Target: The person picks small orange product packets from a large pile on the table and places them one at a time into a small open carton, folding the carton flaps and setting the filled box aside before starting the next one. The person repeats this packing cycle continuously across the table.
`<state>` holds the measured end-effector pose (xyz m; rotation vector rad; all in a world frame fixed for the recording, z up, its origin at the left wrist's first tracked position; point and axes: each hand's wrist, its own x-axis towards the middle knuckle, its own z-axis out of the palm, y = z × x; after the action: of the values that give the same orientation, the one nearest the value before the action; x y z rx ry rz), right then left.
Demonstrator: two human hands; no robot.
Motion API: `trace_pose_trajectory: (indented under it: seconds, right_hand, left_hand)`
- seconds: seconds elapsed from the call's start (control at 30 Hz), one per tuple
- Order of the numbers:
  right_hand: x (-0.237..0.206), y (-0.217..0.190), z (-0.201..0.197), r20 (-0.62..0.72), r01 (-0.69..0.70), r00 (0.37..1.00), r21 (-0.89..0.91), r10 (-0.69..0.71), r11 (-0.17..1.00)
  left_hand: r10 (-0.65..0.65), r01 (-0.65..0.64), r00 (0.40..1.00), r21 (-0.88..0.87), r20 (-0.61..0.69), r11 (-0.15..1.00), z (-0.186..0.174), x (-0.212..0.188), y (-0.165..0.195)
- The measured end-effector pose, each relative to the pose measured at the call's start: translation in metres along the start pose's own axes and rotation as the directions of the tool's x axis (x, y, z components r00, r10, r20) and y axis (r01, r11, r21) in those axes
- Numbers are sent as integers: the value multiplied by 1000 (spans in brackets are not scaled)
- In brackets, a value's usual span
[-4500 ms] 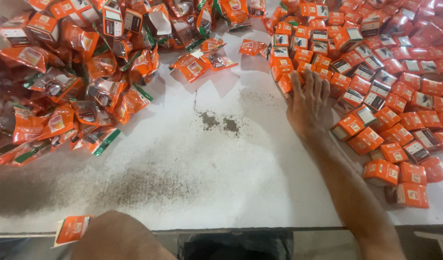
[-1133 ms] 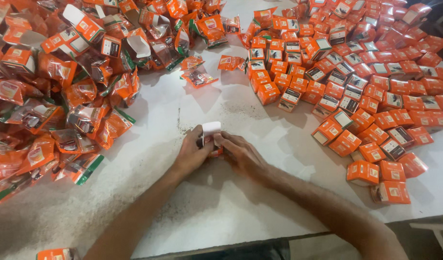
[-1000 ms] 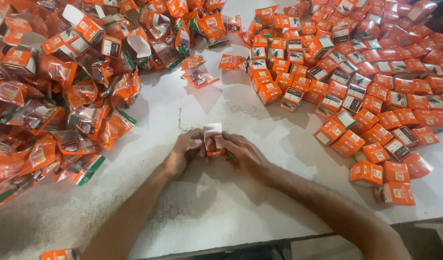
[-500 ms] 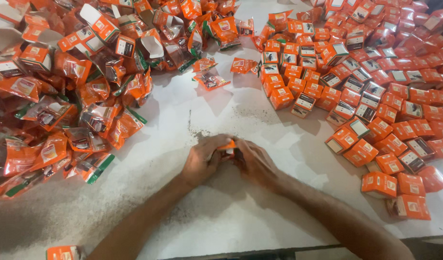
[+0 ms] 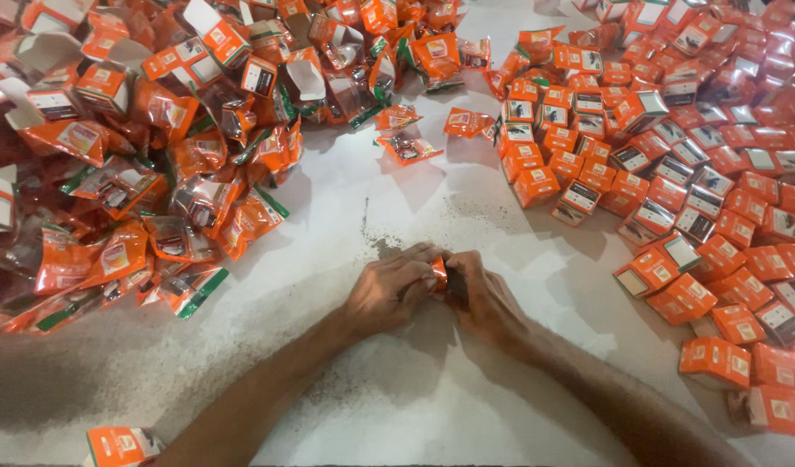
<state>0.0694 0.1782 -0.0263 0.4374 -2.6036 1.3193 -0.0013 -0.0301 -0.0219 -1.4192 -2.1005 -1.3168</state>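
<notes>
Head camera looked down on a white table (image 5: 466,406) whose bare middle carried dark speckled stains toward twelve o'clock of the hands; both hands met at the centre of the view, the left hand (image 5: 389,290) coming in from seven o'clock and the right hand (image 5: 484,294) from five o'clock; between them sat a small orange carton (image 5: 438,275), only a sliver of it showing, pinched from both sides by curled fingers, so each hand was closed around that one carton and pressed against the other hand; the carton was low over the tabletop, though whether it touched the surface could not be told. From nine to eleven o'clock lay a loose heap of orange sachets and opened cartons (image 5: 138,164), crumpled and overlapping, some with green edges; from one to four o'clock spread a field of closed orange boxes (image 5: 691,199), many lying flat and side by side; two stray sachets (image 5: 406,143) lay apart at twelve o'clock; one more orange box (image 5: 121,445) sat at the near edge around seven o'clock, beside the left forearm.
</notes>
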Motion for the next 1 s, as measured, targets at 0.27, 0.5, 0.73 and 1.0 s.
trace_pose_trajectory:
  seconds: [0.27, 0.5, 0.73, 1.0]
  right_hand:
    - [3, 4, -1, 36, 17, 999, -70, -14, 997]
    - [1, 17, 4, 21, 28, 999, -102, -26, 994]
    - [0, 18, 0, 40, 64, 997, -114, -60, 991]
    - [8, 9, -2, 58, 351, 936, -92, -347, 932]
  left_hand:
    - [217, -203, 973, 163, -73, 965, -3, 2, 0]
    - [129, -139, 990, 260, 55, 956, -4, -1, 0]
    - [198, -226, 971, 258, 131, 939, -6, -6, -4]
    - [145, -200, 971, 312, 190, 929, -5, -17, 10]
